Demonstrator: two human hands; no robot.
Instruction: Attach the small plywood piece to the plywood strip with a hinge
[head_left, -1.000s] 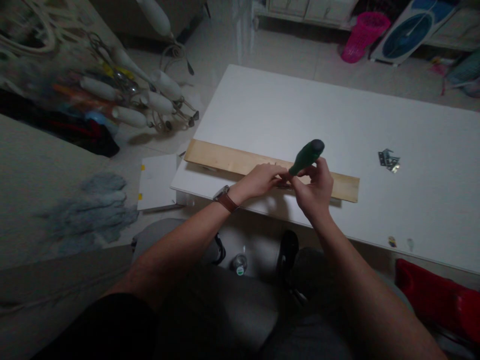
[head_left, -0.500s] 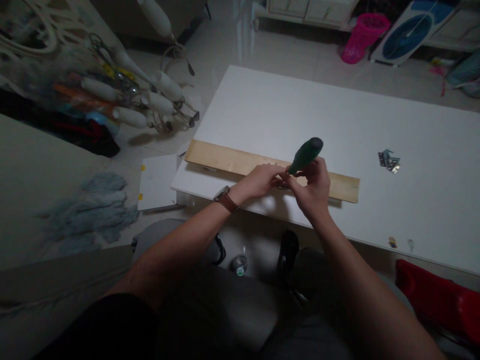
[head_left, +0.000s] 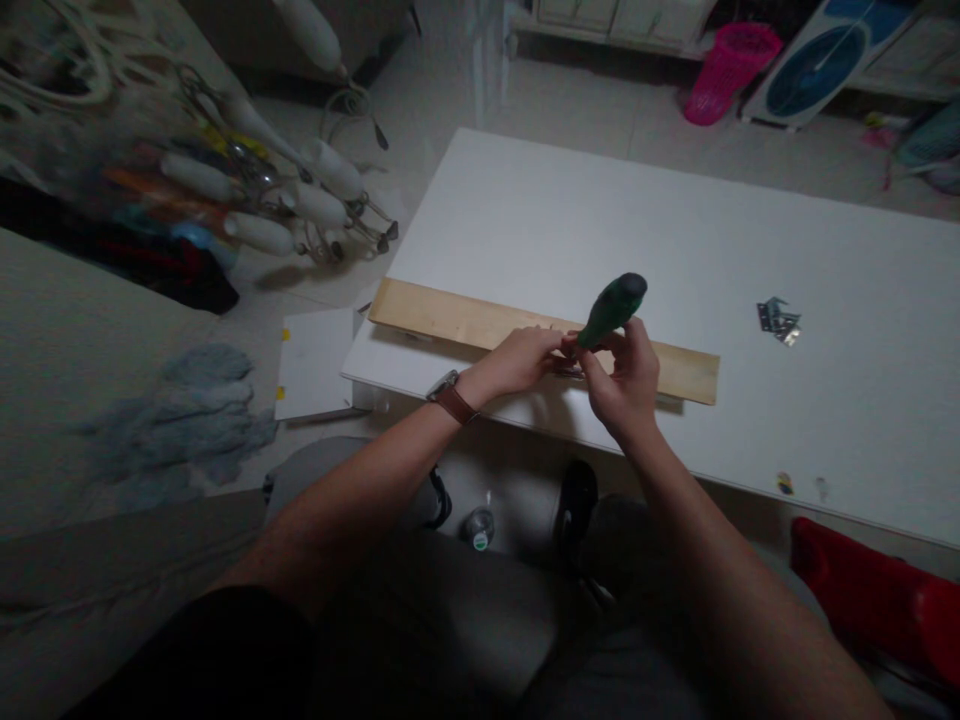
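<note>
A long pale wooden strip [head_left: 457,318] lies along the near edge of a white table [head_left: 675,240]. My right hand [head_left: 626,385] is closed round the lower part of a green-handled screwdriver [head_left: 613,308], which tilts up and to the right with its tip down at the strip. My left hand [head_left: 517,362], with a brown watch strap at the wrist, pinches something small at the screwdriver's tip; I cannot make out what. Both hands meet over the middle of the strip.
Small metal hinges [head_left: 778,321] lie on the table to the right. A white panel [head_left: 313,362] lies on the floor left of the table. A rack of white-handled tools [head_left: 292,205] stands at the left. A red object [head_left: 870,600] sits at lower right, a pink basket [head_left: 726,72] at the back.
The screwdriver handle has shifted slightly up and left, and my right hand's fingers have re-gripped it. My left hand has stayed at the tip.
</note>
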